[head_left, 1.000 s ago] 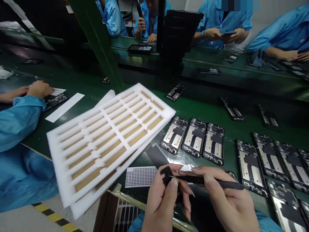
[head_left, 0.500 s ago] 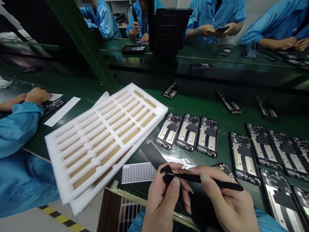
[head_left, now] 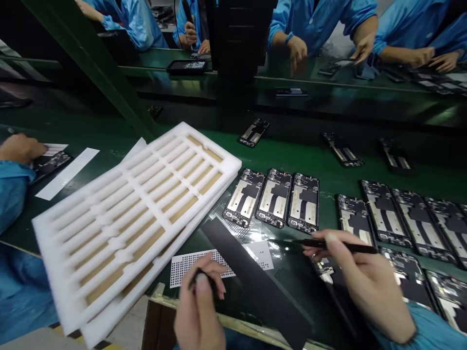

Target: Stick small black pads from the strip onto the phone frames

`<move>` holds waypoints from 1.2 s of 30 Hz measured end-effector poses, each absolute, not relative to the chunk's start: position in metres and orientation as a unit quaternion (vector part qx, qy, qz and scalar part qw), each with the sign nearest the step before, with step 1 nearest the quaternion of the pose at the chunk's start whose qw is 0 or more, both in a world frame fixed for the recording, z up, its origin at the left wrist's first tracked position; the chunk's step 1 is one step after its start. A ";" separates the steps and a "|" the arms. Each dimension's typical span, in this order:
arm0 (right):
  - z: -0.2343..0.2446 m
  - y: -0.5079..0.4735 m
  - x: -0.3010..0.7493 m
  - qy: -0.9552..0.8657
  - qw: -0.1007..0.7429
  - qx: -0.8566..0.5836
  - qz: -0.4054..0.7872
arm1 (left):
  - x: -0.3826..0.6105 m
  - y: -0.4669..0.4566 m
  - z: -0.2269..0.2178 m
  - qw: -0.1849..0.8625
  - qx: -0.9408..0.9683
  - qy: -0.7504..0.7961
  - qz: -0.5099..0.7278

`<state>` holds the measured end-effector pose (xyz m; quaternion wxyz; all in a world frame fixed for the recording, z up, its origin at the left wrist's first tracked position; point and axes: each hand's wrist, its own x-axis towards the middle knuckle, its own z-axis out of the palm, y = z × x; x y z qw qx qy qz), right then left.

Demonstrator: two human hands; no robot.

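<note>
My left hand point(head_left: 202, 304), closed, pinches a small black piece point(head_left: 196, 276) between thumb and fingers; the piece is partly hidden. My right hand point(head_left: 368, 287) grips slim black tweezers point(head_left: 355, 247) whose tips point left. Beneath that hand lies an opened phone point(head_left: 328, 272), partly covered by it. Between the hands a long black strip point(head_left: 248, 277) crosses a white sheet with black dots point(head_left: 180, 270). Farther back, three opened phones stand in a row, with one phone point(head_left: 274, 197) in the middle.
White foam trays point(head_left: 160, 204) are stacked at the left, overhanging the table edge. More opened phones point(head_left: 386, 214) fill the right side. A green post point(head_left: 91, 73) slants at upper left. Co-workers in blue sleeves point(head_left: 317, 24) sit opposite, and another person's hand point(head_left: 22, 148) works at far left.
My hands have moved apart: the left went left and down with the black piece, the right went right with the tweezers. The view has shifted; a co-worker's hands opposite have separated.
</note>
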<state>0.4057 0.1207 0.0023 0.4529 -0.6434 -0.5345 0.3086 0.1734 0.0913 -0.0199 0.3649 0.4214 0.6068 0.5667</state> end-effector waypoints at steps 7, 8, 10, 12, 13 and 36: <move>-0.032 0.114 0.387 -0.596 0.396 -0.582 0.385 | 0.181 0.077 -0.046 0.037 0.833 0.526 0.167; -0.033 0.112 0.388 -0.601 0.395 -0.581 0.381 | 0.180 0.078 -0.046 0.007 0.850 0.508 0.137; -0.030 0.109 0.396 -0.617 0.388 -0.581 0.363 | 0.178 0.079 -0.044 -0.014 0.868 0.482 0.119; -0.027 0.106 0.407 -0.639 0.376 -0.582 0.335 | 0.178 0.079 -0.042 -0.024 0.881 0.460 0.110; -0.026 0.104 0.413 -0.648 0.370 -0.582 0.324 | 0.178 0.079 -0.041 -0.026 0.887 0.450 0.104; -0.034 0.090 0.434 -0.609 0.357 -0.591 0.391 | 0.203 0.076 -0.046 -0.008 0.905 0.417 0.080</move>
